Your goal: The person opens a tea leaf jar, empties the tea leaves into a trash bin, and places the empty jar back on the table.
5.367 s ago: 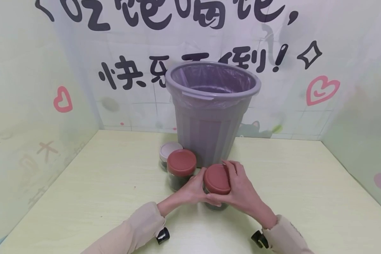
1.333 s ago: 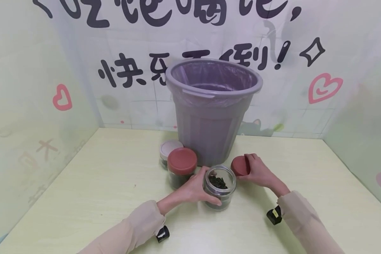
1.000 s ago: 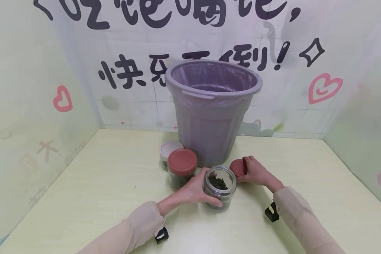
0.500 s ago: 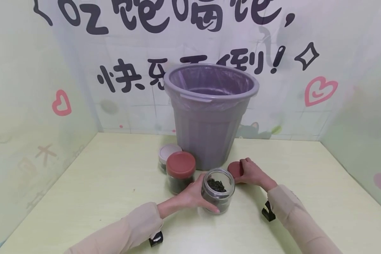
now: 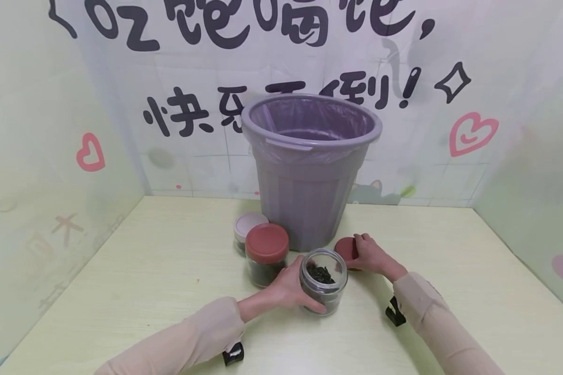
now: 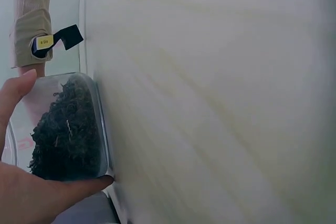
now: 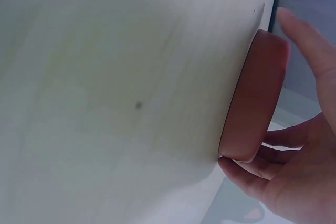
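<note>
A glass jar (image 5: 326, 296) without a lid, holding dark curled dried leaves that look like tea, stands on the table. My left hand (image 5: 290, 289) grips its side, thumb in front; the left wrist view shows the leaves (image 6: 71, 135) through the glass. To the right of the jar, a red lid (image 5: 345, 250) lies flat on the table. My right hand (image 5: 371, 255) is at its right side. In the right wrist view, fingertips touch one edge of the lid (image 7: 254, 98), while the thumb stands apart from it.
Left of the glass jar stands another jar with a red lid (image 5: 267, 244), and behind that a smaller jar with a pale lid (image 5: 251, 223). A grey-purple bin (image 5: 305, 198) with a clear liner stands behind them. Printed panels enclose the table (image 5: 169, 271) at the back and sides.
Earlier both hands held the jar with its red lid on. The lid came off, was carried right and set down, then shifted slightly left. The left hand keeps its hold on the jar.
</note>
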`<state>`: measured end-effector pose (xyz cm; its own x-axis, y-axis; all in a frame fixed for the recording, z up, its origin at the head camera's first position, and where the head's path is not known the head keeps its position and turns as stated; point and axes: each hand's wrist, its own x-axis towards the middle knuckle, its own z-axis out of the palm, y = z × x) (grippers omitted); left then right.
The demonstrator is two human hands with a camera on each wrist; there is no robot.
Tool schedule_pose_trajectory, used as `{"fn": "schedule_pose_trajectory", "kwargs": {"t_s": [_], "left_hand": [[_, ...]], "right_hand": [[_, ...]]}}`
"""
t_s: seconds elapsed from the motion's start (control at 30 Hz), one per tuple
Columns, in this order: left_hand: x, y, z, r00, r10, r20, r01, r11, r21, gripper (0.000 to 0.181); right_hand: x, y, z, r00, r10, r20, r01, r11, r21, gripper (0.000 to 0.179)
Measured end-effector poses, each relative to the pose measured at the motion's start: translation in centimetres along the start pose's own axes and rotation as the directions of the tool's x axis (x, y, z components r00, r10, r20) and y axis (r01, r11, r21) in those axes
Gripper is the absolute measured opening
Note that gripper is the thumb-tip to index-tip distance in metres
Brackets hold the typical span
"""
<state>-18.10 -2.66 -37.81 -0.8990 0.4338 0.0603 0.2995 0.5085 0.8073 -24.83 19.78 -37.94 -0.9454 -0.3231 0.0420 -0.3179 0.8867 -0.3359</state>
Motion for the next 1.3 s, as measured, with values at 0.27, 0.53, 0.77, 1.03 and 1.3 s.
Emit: {"fn": "schedule_pose_trajectory", "kwargs": {"t_s": [0.27, 0.53, 0.77, 1.03, 1.3], "left_hand": [[0.0, 0.4, 0.2, 0.999, -0.019, -0.039, 0.019, 1.0, -0.007, 0.097], [-0.3, 0.6, 0.2, 0.998, 0.009, -0.068, -0.01, 1.0, -0.008, 0.09], [-1.0, 2.9, -1.4, 0.998, 0.057, -0.025, -0.058, 0.998, -0.021, 0.086], [-1.2, 5.9, -6.3, 0.991, 0.097, -0.09, -0.104, 0.991, -0.088, 0.087], [-1.2, 6.2, -13.1, 0.985, 0.048, -0.166, -0.082, 0.975, -0.207, 0.092]], "right_hand": [[-0.4, 0.3, -0.3, 0.997, -0.011, -0.071, 0.015, 0.998, 0.059, 0.067], [-1.1, 0.4, -2.0, 0.978, -0.04, -0.205, 0.069, 0.989, 0.134, 0.055], [-0.9, 0.5, -4.5, 0.966, 0.049, -0.255, 0.019, 0.965, 0.26, 0.057], [-0.2, -0.5, -8.9, 0.964, 0.074, -0.255, 0.026, 0.929, 0.369, 0.055], [1.2, -3.2, -13.9, 0.952, 0.145, -0.27, 0.045, 0.806, 0.591, 0.054]]}}
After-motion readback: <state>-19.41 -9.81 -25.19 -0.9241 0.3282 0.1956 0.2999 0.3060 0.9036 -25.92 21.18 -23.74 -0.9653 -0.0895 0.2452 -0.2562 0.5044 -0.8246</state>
